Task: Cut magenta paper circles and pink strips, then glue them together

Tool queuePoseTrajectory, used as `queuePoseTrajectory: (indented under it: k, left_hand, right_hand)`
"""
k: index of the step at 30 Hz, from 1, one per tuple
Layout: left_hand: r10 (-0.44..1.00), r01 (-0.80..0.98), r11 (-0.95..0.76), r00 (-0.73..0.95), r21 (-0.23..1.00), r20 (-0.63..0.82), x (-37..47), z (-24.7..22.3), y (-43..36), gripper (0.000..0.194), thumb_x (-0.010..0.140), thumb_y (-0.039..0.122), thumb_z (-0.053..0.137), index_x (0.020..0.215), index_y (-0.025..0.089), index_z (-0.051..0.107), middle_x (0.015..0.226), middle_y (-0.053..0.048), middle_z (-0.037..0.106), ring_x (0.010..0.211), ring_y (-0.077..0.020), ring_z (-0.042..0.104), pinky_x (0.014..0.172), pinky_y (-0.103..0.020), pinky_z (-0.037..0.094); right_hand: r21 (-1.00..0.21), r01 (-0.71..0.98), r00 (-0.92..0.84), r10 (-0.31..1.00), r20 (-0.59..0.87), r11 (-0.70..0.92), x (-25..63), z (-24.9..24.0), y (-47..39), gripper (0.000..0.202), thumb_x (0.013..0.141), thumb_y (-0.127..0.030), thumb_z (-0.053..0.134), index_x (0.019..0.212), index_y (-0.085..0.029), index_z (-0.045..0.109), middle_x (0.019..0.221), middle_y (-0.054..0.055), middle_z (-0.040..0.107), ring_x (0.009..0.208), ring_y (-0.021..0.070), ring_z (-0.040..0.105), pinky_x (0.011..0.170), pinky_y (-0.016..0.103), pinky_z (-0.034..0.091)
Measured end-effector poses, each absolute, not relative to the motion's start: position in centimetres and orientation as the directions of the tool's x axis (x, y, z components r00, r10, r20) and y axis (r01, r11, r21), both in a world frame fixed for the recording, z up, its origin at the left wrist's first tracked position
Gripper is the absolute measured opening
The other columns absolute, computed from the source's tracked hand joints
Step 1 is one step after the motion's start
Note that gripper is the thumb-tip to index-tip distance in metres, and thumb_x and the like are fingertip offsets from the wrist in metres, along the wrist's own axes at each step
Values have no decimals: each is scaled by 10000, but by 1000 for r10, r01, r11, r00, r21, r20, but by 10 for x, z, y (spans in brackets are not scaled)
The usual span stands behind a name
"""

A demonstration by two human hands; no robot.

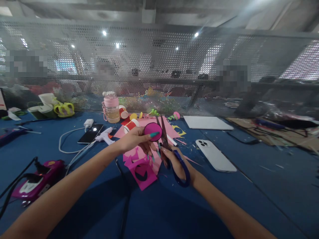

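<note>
**Magenta disc (151,132) held up beside scissors (164,135)**

We pinch the dark-rimmed disc in our left hand (135,138), above the pink sheet (173,128) that lies on the blue surface (269,189). Our right hand (176,163) grips the scissors by their blue handles, also over the pink sheet, with the blades slightly apart near the disc's edge; we cannot tell whether they touch it. At the pink sheet's near end lies a magenta offcut (149,176) with a round hole. Left of the pink sheet we see a glue gun (106,135) and, farther out, a dark phone (91,133). A pink-topped bottle (111,108) stands behind and left of the pink sheet; a white phone (215,156) lies to its right.
</note>
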State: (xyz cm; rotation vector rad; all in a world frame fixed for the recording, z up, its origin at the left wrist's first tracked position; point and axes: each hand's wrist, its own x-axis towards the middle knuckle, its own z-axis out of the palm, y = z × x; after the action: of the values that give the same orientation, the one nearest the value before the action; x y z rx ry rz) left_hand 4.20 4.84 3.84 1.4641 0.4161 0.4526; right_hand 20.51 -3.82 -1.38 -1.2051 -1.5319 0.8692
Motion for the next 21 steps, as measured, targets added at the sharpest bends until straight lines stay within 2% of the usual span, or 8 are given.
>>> queuePoseTrajectory:
  k: [6, 12, 16, 21]
  left_hand:
    - [513, -36, 42, 858, 998, 10, 42, 39, 49, 316, 732, 373, 697, 682, 74, 610, 625, -78, 702, 429, -117, 624, 455, -221, 497]
    - [525, -39, 48, 851, 998, 8, 42, 38, 48, 298, 730, 369, 700, 722, 98, 576, 629, -70, 707, 442, -129, 638, 456, -224, 499]
    - [516, -40, 16, 856, 999, 26, 41, 40, 47, 296, 734, 366, 692, 700, 103, 561, 603, -67, 699, 438, -128, 638, 440, -210, 490]
    - [565, -7, -45, 824, 999, 31, 39, 45, 51, 299, 716, 342, 712, 747, 152, 482, 593, -45, 705, 441, -139, 646, 414, -201, 473]
  right_hand:
    - [-950, 222, -13, 975, 223, 220, 203, -13, -39, 362, 799, -555, 457, 665, -221, 419, 464, -84, 371, 380, 94, 364, 384, 235, 293]
    - [-953, 240, 2, 981, 192, 186, 202, -11, -41, 360, 786, -552, 467, 651, -224, 407, 431, -93, 333, 352, 88, 337, 352, 222, 275]
    - [-946, 275, 74, 977, 199, 172, 204, -11, -40, 376, 775, -532, 512, 587, -222, 413, 412, -87, 327, 345, 85, 327, 338, 222, 256]
    - [-996, 80, 141, 988, 55, 44, 203, -11, -36, 459, 695, -634, 540, 554, -227, 382, 380, -106, 295, 294, 63, 281, 309, 207, 256]
